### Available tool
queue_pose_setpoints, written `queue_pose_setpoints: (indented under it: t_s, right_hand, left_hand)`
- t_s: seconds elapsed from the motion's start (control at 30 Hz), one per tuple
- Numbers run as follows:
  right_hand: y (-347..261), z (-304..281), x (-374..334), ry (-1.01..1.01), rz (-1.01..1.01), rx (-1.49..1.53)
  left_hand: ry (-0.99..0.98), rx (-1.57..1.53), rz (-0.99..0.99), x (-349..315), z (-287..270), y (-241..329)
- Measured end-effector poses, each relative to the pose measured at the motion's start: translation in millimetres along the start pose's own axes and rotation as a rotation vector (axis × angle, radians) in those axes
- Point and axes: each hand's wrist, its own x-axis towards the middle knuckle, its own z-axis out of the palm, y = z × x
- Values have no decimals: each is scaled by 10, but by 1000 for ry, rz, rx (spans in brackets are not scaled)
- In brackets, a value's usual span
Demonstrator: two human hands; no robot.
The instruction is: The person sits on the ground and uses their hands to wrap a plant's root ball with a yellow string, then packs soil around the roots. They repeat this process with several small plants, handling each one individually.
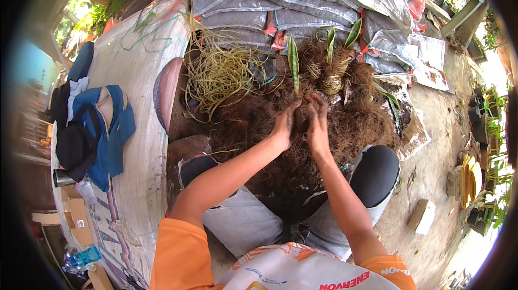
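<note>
My left hand (286,121) and my right hand (318,116) face each other over a heap of brown fibre and dark soil (243,123). Both have their fingers stretched forward, with a narrow dark gap between the palms. Whether some fibre lies between them is hard to make out. Just beyond my left fingertips a snake plant cutting (293,66) stands upright, its green leaf edged in yellow and its base in the fibre. Farther back, two more cuttings rise from root balls wrapped in pale strands (331,77). Another striped leaf (387,94) lies tilted at the heap's right.
Pale green-yellow string (221,71) lies tangled at the back left. Stacked grey sacks (313,17) close off the far side. A board (137,155) at the left bears a blue bag (108,128). A pale block (422,216) rests on the concrete at the right.
</note>
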Motion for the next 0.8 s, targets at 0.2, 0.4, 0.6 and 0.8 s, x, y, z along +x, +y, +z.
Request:
queue_pose_setpoints:
  t_s: [0.2,0.4,0.6,0.8]
  right_hand:
    - [130,-125,118,78,175,597]
    - [184,-50,58,105,459,778]
    - [248,-163,82,-124,355,893]
    - [209,-113,32,-78,269,931]
  left_hand:
    - [-117,-159,-46,4,125,160]
    - [131,649,322,18,117,-87]
    - [201,1153,755,-164,228,51]
    - [-304,1459,1417,-190,155,123]
